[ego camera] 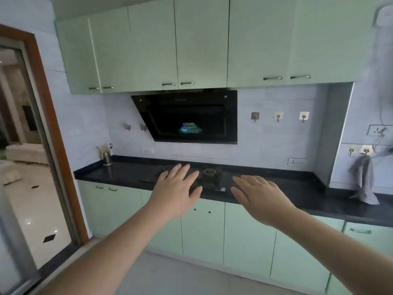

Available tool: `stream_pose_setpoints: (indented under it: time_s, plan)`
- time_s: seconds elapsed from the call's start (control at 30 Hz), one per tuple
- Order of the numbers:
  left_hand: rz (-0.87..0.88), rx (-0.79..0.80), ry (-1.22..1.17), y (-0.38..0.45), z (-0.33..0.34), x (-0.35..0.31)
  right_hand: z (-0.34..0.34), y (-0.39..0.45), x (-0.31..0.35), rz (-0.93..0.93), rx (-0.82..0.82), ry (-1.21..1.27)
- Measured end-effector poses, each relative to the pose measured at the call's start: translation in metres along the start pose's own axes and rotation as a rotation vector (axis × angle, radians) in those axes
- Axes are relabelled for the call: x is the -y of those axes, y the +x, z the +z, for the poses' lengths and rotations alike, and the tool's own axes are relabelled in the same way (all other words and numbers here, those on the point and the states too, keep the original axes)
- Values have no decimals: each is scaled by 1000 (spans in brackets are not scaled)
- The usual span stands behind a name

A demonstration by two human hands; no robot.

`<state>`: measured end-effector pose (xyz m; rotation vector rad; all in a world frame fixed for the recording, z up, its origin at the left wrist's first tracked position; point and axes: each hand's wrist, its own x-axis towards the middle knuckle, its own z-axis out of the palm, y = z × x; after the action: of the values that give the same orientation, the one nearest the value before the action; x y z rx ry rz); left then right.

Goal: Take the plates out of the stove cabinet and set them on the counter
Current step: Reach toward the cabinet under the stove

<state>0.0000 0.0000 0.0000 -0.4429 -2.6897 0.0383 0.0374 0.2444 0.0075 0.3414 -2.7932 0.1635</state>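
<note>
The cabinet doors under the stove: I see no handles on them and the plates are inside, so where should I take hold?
Judging from the closed doors, hook fingertips into the two small holes by the centre seam, from the front, and pull outward. Both hands hover open.

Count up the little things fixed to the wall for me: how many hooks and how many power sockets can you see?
Wall hooks: 7, namely two left of the hood, three right of it, two above the grey cloth.
Power sockets: 3.
Total: 10.
</note>
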Motion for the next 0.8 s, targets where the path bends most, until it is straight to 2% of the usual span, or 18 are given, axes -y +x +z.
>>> stream_pose_setpoints:
  time_s: [0.13,0.23,0.37,0.5,0.6,0.8]
  plan:
    - [59,-18,113,20,33,-12,14,11,-44,-12,-32,-5]
    - [37,6,107,42,53,-16,27,26,-75,-25,-45,-19]
    - [-18,43,83,61,78,-17,54,58,-91,-33,21,4]
    - [-62,36,26,72,102,2,88,97,-87,-88,53,13]
    - [-100,94,42,75,125,33,116,129,-73,-107,110,18]
    - [-143,94,40,105,167,127,175,214,-14,-128,131,56]
